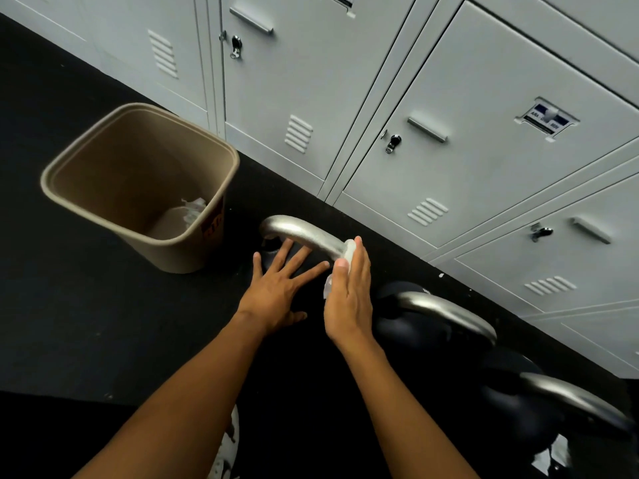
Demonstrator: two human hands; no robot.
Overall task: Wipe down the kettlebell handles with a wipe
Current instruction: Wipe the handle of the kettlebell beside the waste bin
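Looks like we're on the first handle [304, 231], middle of the frame. The right hand [347, 292] pinches the wipe [350, 252] between thumb and closed-together fingers at its right end. The left hand [276, 288] rests flat below, fingers spread. Next I'd slide the wipe left along it, then do the other two handles [446, 314], lower right.

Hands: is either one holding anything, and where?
The right hand pinches the wipe against the right end of the kettlebell handle; the left hand holds nothing.

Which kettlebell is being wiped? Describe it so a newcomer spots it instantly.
Along the grey lockers stand three black kettlebells. It is the one nearest the tan bin. Only its silver handle has the right hand holding a white wipe on it.
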